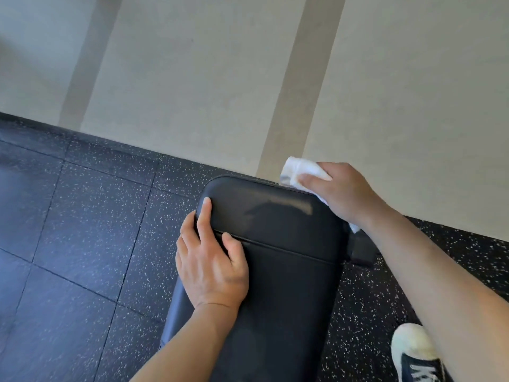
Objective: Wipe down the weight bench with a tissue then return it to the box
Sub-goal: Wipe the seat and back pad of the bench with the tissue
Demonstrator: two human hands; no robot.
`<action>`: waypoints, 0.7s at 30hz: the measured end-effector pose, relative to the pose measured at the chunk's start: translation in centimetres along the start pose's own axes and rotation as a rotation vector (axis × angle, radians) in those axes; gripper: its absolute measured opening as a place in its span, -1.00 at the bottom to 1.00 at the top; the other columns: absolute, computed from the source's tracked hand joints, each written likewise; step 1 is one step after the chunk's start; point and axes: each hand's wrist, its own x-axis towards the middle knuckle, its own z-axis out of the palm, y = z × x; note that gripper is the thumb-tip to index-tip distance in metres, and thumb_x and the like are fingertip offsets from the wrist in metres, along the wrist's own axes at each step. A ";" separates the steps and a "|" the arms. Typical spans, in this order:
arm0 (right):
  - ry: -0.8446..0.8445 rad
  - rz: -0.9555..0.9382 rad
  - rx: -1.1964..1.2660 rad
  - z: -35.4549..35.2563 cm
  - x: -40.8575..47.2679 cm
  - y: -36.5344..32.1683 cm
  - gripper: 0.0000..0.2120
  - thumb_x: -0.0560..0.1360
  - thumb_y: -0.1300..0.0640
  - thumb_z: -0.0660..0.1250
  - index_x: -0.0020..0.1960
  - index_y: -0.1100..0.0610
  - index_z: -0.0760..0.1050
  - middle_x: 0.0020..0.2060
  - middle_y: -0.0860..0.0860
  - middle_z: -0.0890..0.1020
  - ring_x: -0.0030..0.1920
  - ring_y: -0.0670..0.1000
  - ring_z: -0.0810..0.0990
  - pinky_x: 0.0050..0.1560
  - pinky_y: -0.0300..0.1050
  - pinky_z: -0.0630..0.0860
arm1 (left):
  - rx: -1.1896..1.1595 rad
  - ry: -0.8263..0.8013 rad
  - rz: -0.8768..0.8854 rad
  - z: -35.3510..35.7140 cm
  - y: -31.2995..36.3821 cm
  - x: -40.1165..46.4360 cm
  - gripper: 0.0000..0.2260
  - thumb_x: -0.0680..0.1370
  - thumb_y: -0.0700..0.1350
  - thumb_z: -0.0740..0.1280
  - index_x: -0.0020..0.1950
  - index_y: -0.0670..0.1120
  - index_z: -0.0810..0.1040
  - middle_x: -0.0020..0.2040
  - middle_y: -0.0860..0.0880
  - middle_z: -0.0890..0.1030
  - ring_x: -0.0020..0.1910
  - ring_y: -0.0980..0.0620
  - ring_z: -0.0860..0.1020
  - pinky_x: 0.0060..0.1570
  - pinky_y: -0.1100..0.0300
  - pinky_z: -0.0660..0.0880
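A black padded weight bench (278, 260) runs from the bottom centre up to the wall, with a seam across its pad. My right hand (344, 191) grips a crumpled white tissue (293, 169) at the bench's far right corner, against the pad's edge. A damp streak shows on the pad's far end. My left hand (212, 260) rests on the bench's left edge, index finger stretched along the pad, thumb on top, other fingers wrapped over the side. No tissue box is in view.
Black speckled rubber floor tiles (82, 230) lie to the left and right of the bench. A pale wall with darker vertical stripes (220, 78) stands just behind the bench's end. My white and navy shoe (413, 354) is at the bottom right.
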 end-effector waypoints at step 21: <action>0.618 -0.405 -0.543 4.9 -4.0 -1.9 -0.92 0.50 0.14 0.44 -0.02 0.08 0.58 -0.12 0.06 0.54 -0.14 0.20 0.51 -0.20 0.01 0.24 | -0.035 0.057 0.008 0.4 -0.2 -0.2 -0.40 0.56 0.07 0.08 0.63 0.07 0.28 0.47 -0.14 0.43 0.31 -0.25 0.44 0.25 -0.22 0.43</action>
